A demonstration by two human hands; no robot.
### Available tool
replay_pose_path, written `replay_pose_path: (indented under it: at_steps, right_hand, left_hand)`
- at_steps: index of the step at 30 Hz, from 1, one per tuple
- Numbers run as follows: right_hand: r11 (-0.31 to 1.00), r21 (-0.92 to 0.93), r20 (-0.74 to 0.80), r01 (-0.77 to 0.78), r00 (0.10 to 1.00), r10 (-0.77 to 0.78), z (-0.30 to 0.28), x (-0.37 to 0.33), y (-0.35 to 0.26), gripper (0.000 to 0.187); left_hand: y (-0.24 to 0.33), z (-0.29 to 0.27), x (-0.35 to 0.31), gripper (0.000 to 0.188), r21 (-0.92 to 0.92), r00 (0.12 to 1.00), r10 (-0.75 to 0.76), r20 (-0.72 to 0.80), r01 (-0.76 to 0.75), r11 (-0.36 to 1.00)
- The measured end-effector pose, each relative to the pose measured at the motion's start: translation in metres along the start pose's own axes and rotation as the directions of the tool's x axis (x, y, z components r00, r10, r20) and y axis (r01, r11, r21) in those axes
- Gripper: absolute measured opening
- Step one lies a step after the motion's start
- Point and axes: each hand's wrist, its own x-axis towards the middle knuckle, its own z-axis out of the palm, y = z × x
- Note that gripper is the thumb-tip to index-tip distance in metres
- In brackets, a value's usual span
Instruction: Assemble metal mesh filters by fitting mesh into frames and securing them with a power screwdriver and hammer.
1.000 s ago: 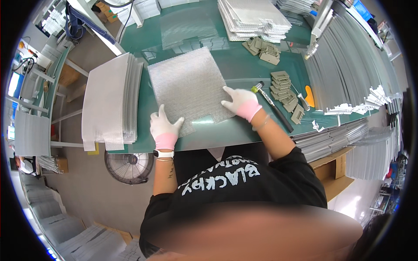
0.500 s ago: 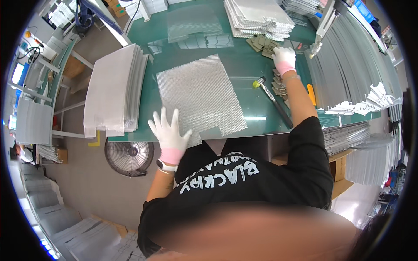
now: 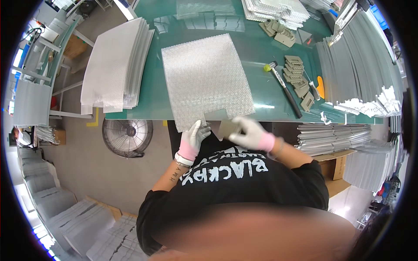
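A silvery mesh sheet [image 3: 207, 78] with a notch in its near edge lies on the green table and juts over the front edge. My gloved left hand [image 3: 194, 138] pinches the sheet's near left corner, thumb on top. Beside the notch, my gloved right hand [image 3: 251, 133] grips a small flat beige plate [image 3: 227, 129], held just off the table's front edge. To the right rests a black-handled hammer [image 3: 285, 92] with a yellow-green tip. Several beige slotted plates [image 3: 295, 75] overlap in a row beyond it.
A stack of mesh sheets [image 3: 114, 65] stands left of my work, another stack [image 3: 276, 11] at the back. More beige plates [image 3: 278, 32] lie before that one. An orange-handled tool [image 3: 321, 87] sits near tall sheet stacks [image 3: 359, 65] at right. Below left is a floor fan [image 3: 128, 137].
My right hand has come back from the far plates with a beige plate. My left hand has gone from lying spread on the sheet to pinching its corner.
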Motion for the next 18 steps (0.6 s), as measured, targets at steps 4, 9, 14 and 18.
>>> replay_pose_path:
  at_steps: [4, 9, 14, 18]
  right_hand:
    - [0.708, 0.649, 0.215, -0.278, 0.960, 0.180, 0.078, -0.001, 0.067, 0.034]
    - [0.151, 0.956, 0.232, -0.251, 0.964, 0.133, 0.092, 0.006, 0.081, 0.034]
    - [0.169, 0.948, 0.220, -0.270, 0.938, 0.267, 0.098, 0.002, 0.087, 0.033]
    - [0.078, 0.978, 0.168, -0.195, 0.949, 0.267, 0.104, 0.002, 0.084, 0.032]
  left_hand:
    - [-0.008, -0.003, 0.000, 0.031, 0.014, 0.993, 0.116, 0.009, -0.116, 0.993]
    - [-0.017, -0.007, -0.003, 0.028, 0.090, 0.961, 0.263, 0.084, -0.271, 0.958]
    - [-0.026, -0.016, -0.001, 0.029, 0.102, 0.963, 0.247, 0.111, -0.259, 0.961]
    - [-0.027, -0.017, -0.004, 0.031, 0.136, 0.967, 0.238, 0.086, -0.248, 0.959]
